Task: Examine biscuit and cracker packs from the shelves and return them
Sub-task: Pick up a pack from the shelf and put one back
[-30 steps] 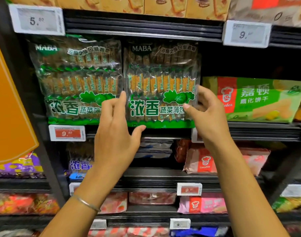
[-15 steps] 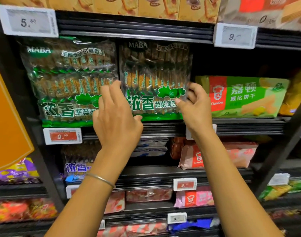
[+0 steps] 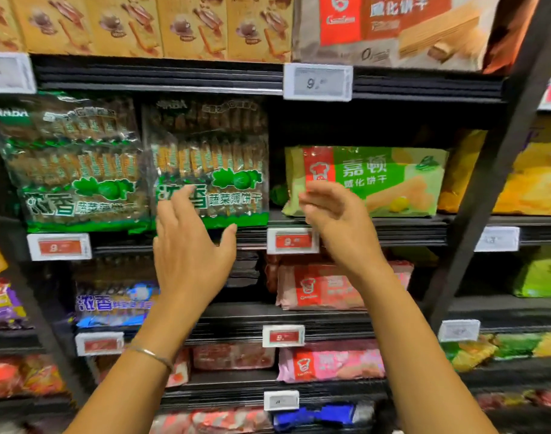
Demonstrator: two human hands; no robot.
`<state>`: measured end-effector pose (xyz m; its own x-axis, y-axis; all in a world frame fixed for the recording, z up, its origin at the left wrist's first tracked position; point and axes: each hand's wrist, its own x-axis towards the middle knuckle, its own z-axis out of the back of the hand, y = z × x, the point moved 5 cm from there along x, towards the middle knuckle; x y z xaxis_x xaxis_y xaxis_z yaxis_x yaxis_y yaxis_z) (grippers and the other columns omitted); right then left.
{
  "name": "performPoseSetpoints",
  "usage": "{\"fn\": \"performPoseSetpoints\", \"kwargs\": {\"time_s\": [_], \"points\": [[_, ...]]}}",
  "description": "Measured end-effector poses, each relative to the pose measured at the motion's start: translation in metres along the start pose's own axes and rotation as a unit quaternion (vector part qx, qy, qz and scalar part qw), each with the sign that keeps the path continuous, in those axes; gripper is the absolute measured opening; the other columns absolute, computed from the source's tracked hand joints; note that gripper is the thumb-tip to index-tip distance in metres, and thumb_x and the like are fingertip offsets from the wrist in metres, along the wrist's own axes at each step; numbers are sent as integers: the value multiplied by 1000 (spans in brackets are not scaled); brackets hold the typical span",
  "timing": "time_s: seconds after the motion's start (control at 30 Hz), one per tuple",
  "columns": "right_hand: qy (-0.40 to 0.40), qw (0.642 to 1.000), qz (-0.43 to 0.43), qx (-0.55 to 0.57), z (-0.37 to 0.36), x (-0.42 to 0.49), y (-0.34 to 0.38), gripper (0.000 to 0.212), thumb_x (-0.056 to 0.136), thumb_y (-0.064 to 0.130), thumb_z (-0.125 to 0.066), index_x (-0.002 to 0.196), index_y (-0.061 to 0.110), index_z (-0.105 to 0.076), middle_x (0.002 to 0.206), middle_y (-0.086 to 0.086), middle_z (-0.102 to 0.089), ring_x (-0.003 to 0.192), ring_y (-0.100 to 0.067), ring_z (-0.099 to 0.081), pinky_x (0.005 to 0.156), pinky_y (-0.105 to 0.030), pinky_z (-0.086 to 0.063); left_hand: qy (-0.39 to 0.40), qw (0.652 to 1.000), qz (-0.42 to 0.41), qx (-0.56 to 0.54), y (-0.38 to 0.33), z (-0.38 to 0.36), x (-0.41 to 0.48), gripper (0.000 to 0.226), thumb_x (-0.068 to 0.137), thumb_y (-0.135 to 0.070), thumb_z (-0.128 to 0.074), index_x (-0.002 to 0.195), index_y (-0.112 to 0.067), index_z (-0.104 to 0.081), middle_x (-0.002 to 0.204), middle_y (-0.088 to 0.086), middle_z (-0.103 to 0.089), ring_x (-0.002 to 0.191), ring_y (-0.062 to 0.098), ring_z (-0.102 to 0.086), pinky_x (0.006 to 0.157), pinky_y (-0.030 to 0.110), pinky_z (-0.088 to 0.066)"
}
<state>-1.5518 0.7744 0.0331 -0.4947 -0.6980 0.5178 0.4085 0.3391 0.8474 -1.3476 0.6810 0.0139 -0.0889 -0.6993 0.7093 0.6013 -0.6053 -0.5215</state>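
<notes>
Cracker pack (image 3: 211,158) stands upright on its shelf (image 3: 409,230), so we judge it returned. Left hand (image 3: 189,255) spread, right hand (image 3: 333,214) loosely curved, both hands empty.

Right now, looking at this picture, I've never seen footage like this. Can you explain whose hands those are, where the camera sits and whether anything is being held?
No machine here: a person wears one wide-angle camera on the head, so the single picture looks forward and down past their own arms at shop shelves. The left hand, a thin bangle on its wrist, is spread flat in front of a clear green cracker pack standing on the shelf; whether it touches the pack is hard to tell. A twin pack stands beside it. The right hand is loosely curled in front of a green wafer pack and grips nothing. A red price tag sits on the shelf edge between the hands, and pink packs lie on lower shelves.
</notes>
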Motion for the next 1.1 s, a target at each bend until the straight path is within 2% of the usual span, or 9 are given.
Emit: {"fn": "performPoseSetpoints", "kwargs": {"time_s": [0.17,0.37,0.47,0.57,0.73,0.8,0.87,1.0,1.1], "points": [[-198,977,58,-55,98,-4,-4,29,97,-5,-59,123,5,-65,121,-8,-68,112,-14,-64,102,-23,-50,35,988,-81,-124,-63,-27,-16,56,93,-29,-74,141,-18,-47,135,-1,-49,117,4,-45,95,9,-33],[-203,974,6,-101,142,12,-28,53,100,16,-64,149,15,-46,152,-5,-47,137,-13,-47,118,-34,-38,55,976,-70,-196,-88,-48,0,53,97,-26,-72,145,-17,-49,139,-1,-54,118,6,-58,93,24,-54],[-188,978,-41,-85,148,26,-34,60,103,28,-61,156,13,-37,156,-6,-44,142,-21,-46,120,-43,-38,130,968,4,-214,-96,-66,8,68,101,-44,-64,157,-16,-36,156,4,-46,138,16,-49,110,38,-46],[-201,975,-81,-56,154,34,-38,60,104,35,-55,156,14,-36,146,3,-49,133,-17,-48,111,-36,-40,165,957,89,-222,-99,-80,21,73,105,-60,-43,157,-9,-36,158,12,-47,143,28,-47,117,52,-40],[-179,975,-129,-8,161,43,-54,24,106,42,-49,121,23,-49,125,8,-48,113,-9,-47,95,-28,-35,189,921,119,-319,-103,-92,22,41,112,-39,-43,114,-6,-68,105,2,-77,100,22,-73,77,26,-56],[-192,975,-111,18,163,42,-52,12,106,38,-53,104,28,-59,108,19,-56,96,3,-53,82,-20,-38,151,923,75,-345,-105,-84,23,20,108,-21,-56,118,-10,-69,108,-4,-77,101,12,-72,84,25,-58],[-200,974,-92,48,163,40,-48,8,102,36,-58,106,30,-62,104,21,-60,95,3,-57,79,-20,-40,88,945,0,-315,-111,-69,25,36,97,-19,-70,132,-11,-64,123,0,-71,112,11,-68,98,36,-56],[-193,972,-87,100,159,31,-41,55,84,43,-64,134,20,-61,132,2,-67,121,-16,-64,100,-33,-49,-17,970,-67,-231,-116,-32,27,61,84,-44,-70,138,-18,-58,126,2,-56,105,-14,-51,91,8,-43],[-208,968,-54,131,158,11,-34,43,81,43,-66,120,26,-69,125,4,-71,111,-9,-69,82,-23,-51,59,936,0,-348,-106,-25,19,54,86,-40,-67,132,-11,-60,125,8,-64,113,10,-64,94,31,-55]]}}
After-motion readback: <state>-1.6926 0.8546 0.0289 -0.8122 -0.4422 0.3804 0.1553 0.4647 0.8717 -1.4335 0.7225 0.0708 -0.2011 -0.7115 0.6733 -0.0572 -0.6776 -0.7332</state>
